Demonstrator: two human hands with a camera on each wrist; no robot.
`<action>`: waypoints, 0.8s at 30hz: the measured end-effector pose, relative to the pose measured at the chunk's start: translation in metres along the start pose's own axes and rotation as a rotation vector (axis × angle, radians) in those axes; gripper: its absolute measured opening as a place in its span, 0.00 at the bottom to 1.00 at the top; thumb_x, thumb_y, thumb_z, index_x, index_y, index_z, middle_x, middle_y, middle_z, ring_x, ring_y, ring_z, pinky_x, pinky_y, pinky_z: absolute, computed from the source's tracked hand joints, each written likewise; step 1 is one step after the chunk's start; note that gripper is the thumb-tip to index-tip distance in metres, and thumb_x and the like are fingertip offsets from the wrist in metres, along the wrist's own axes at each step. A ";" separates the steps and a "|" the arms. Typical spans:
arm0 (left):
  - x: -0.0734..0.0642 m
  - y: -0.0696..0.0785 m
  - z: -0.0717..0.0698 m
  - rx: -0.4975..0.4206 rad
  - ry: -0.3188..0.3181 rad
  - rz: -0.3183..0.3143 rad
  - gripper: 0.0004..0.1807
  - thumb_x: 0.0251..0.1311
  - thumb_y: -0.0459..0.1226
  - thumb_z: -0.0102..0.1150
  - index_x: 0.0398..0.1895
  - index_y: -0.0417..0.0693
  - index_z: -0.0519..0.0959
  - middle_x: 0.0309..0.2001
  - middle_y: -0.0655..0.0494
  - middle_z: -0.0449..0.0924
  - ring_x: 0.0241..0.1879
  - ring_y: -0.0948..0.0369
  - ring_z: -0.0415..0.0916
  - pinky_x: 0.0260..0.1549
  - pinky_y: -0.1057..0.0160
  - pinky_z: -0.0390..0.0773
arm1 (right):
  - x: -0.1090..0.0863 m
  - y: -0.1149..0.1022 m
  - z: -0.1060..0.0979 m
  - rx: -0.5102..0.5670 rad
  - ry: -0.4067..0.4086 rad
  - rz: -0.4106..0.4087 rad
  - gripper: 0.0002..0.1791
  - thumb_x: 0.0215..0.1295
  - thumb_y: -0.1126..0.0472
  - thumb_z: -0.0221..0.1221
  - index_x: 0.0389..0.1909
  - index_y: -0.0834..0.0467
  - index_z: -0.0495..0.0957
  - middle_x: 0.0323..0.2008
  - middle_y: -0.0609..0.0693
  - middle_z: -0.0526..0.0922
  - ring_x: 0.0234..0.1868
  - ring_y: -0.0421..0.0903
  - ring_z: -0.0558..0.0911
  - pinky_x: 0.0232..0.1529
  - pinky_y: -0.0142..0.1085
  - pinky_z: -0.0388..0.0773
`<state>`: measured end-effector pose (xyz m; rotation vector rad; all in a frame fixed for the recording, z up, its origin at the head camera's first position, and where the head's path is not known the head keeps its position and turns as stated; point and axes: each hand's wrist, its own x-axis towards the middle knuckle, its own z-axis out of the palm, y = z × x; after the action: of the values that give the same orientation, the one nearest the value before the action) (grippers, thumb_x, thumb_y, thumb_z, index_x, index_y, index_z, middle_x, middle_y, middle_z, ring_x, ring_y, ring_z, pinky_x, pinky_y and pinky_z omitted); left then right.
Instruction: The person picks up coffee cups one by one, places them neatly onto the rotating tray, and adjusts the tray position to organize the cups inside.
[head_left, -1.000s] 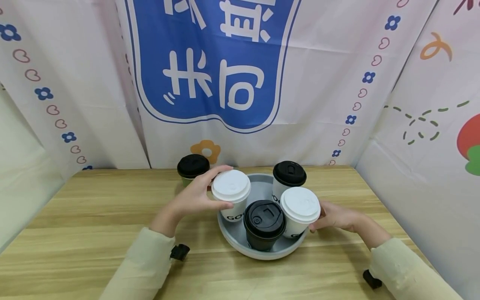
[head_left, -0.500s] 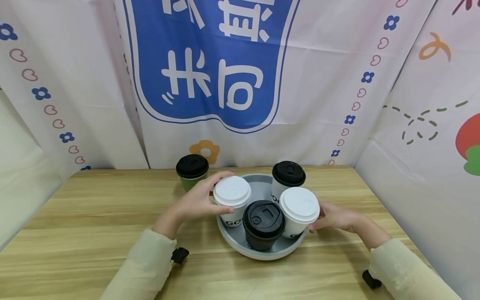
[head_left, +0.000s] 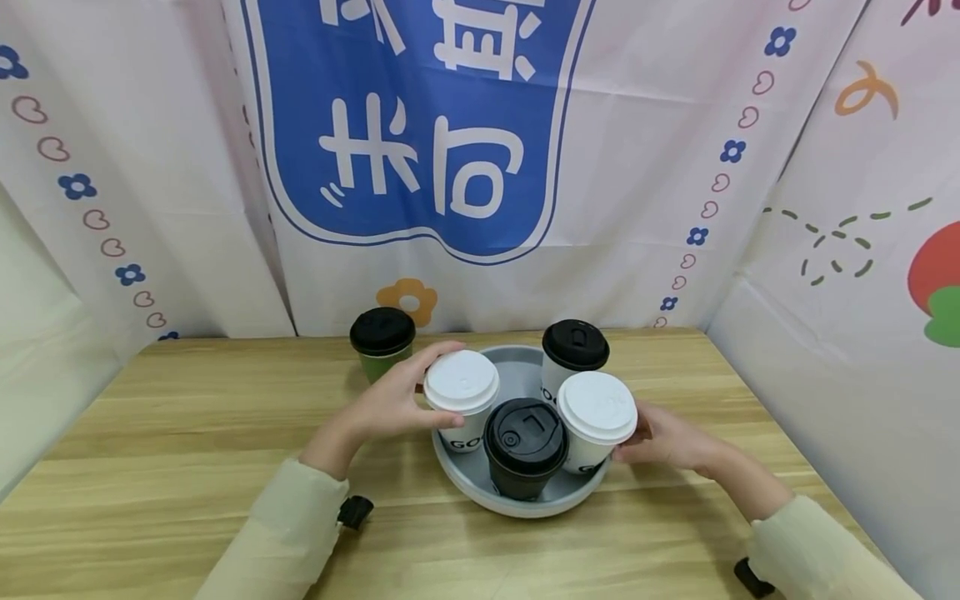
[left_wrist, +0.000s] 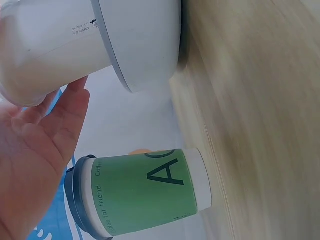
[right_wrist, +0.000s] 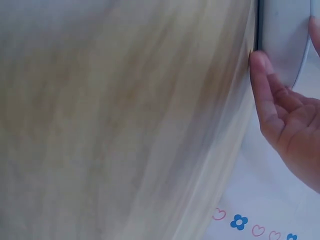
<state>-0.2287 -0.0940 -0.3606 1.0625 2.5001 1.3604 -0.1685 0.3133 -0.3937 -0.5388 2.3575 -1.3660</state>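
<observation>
My left hand (head_left: 390, 404) grips a white paper coffee cup (head_left: 461, 383) with a white lid, thumb at the near side and fingers behind. That cup stands upright at the left inside a round grey tray (head_left: 517, 371); the left wrist view shows its lower part behind the tray wall (left_wrist: 145, 40). At the tray's right side, my right hand (head_left: 667, 437) holds the edge, fingertips (right_wrist: 260, 62) low on the outer wall. Also in the tray are a second white-lidded cup (head_left: 597, 408), a black cup (head_left: 525, 446) and a black-lidded white cup (head_left: 576, 346).
A green coffee cup (left_wrist: 145, 192) with a black lid stands on the wooden table (head_left: 187, 450), left of the tray and close behind my left hand. A printed white cloth (head_left: 637, 167) hangs along the table's back edge, with another at the right side.
Over the first half second the left hand's cup came slightly lower and nearer in the tray; it has stayed there since. My right wrist has shifted slightly; its hand remains at the tray edge.
</observation>
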 end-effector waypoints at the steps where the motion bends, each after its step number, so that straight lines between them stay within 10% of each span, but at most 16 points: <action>1: 0.000 0.000 0.000 0.002 -0.003 0.000 0.52 0.47 0.46 0.79 0.75 0.59 0.59 0.66 0.56 0.70 0.60 0.56 0.71 0.51 0.54 0.76 | -0.001 -0.001 0.002 -0.008 0.006 -0.003 0.40 0.61 0.64 0.68 0.67 0.74 0.56 0.48 0.58 0.79 0.45 0.40 0.81 0.48 0.31 0.79; 14: -0.005 0.004 -0.004 0.035 -0.007 -0.001 0.53 0.47 0.49 0.78 0.76 0.59 0.57 0.69 0.55 0.68 0.64 0.53 0.70 0.56 0.48 0.76 | -0.006 -0.007 0.019 -0.141 0.106 -0.023 0.38 0.56 0.61 0.71 0.62 0.71 0.64 0.45 0.57 0.79 0.44 0.52 0.78 0.46 0.37 0.78; 24: -0.024 0.017 -0.040 0.144 0.195 0.104 0.46 0.56 0.42 0.73 0.76 0.57 0.58 0.73 0.52 0.63 0.70 0.49 0.64 0.58 0.38 0.73 | -0.007 -0.009 0.020 -0.136 0.103 -0.030 0.39 0.57 0.60 0.71 0.63 0.73 0.63 0.49 0.61 0.79 0.47 0.51 0.79 0.50 0.43 0.79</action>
<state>-0.2177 -0.1310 -0.3294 1.1538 2.7556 1.3906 -0.1517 0.2977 -0.3947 -0.5563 2.5493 -1.2804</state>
